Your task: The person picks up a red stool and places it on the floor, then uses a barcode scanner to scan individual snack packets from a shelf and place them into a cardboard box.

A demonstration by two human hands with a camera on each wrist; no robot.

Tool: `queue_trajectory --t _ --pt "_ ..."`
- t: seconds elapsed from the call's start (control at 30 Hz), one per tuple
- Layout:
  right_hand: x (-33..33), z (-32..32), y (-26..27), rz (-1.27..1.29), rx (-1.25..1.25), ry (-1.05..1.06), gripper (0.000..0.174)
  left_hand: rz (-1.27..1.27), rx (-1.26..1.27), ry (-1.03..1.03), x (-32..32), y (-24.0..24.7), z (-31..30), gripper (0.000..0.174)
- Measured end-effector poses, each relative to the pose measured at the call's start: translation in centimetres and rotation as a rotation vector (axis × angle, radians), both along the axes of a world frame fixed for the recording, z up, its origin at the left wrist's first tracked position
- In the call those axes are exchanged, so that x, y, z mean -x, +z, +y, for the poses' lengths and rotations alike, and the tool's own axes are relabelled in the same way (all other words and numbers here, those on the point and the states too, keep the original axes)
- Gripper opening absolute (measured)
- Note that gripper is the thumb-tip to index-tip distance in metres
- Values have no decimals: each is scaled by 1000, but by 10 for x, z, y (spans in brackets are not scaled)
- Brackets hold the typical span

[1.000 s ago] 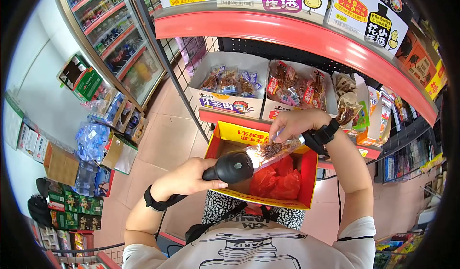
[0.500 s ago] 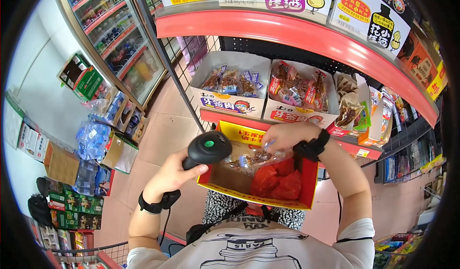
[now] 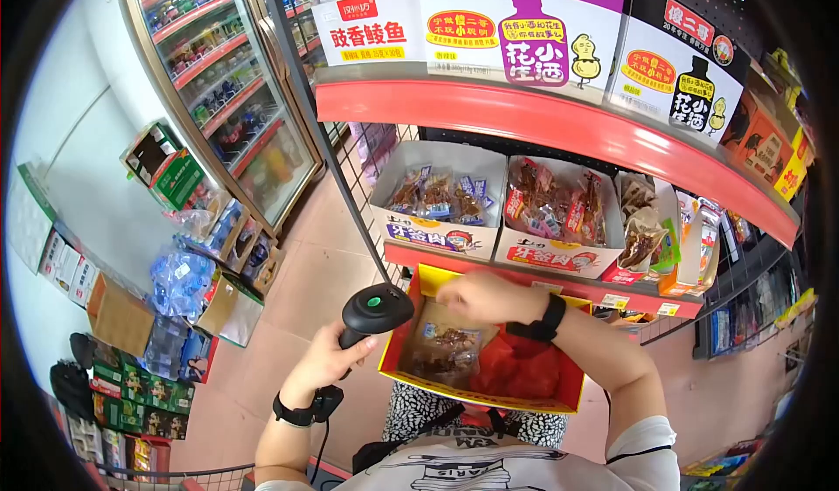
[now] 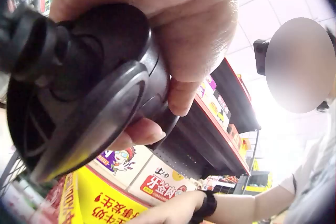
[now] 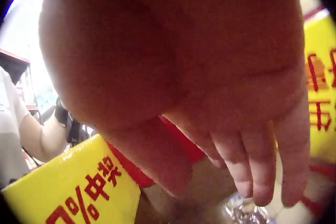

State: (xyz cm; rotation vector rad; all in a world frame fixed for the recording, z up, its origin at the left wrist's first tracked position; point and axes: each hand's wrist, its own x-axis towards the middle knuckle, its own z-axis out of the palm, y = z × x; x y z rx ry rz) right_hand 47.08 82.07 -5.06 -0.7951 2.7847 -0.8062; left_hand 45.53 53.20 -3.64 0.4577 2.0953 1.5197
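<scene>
In the head view my left hand (image 3: 322, 364) grips the handle of a black barcode scanner (image 3: 377, 311), its head with a green button raised over the left end of a yellow-and-red carton (image 3: 426, 283). The left wrist view shows thumb and fingers wrapped around that scanner (image 4: 121, 98). Above the carton is my right hand (image 3: 494, 299); in the right wrist view this hand (image 5: 210, 77) points down into it, fingers loosely extended and holding nothing. Clear snack packets (image 3: 447, 351) lie on the carton's floor, beside a red plastic bag (image 3: 520, 367).
Display boxes of packets, one with purple lettering (image 3: 437, 236) and one with red lettering (image 3: 559, 259), stand on the shelf ahead. A red-edged shelf (image 3: 542, 102) juts out above them. Left are a glass-door fridge (image 3: 236, 98) and wrapped bottles (image 3: 181, 281).
My right hand has let go of the clear snack packet, which now lies in the carton. The scanner has moved off the packet to the left, and its light on the packet is gone.
</scene>
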Motion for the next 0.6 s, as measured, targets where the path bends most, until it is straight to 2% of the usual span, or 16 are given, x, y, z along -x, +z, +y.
queue_trajectory --t 0.03,0.1,0.17,0.23,0.3,0.33,0.4,0.6 --pt "7 -1 27 76 171 -114 17 6 0 -5 -1 -1 -1 36" --pt "22 -1 49 130 438 -295 11 -28 20 39 -2 -3 0 36" --pt "36 1 67 353 365 -484 12 -14 9 27 -2 -4 0 36" --pt "51 10 71 408 285 -505 19 -83 74 11 -2 -3 -2 28" --pt "69 17 64 280 158 -683 28 -75 68 6 -3 -4 -4 28" --pt "85 26 58 85 186 -692 35 -78 61 5 -3 -6 -4 28" --pt "98 25 54 80 198 -731 35 -28 -3 24 -6 -8 -3 34" --pt "123 19 50 -89 304 -853 35 -27 -35 9 -6 -11 -2 31"
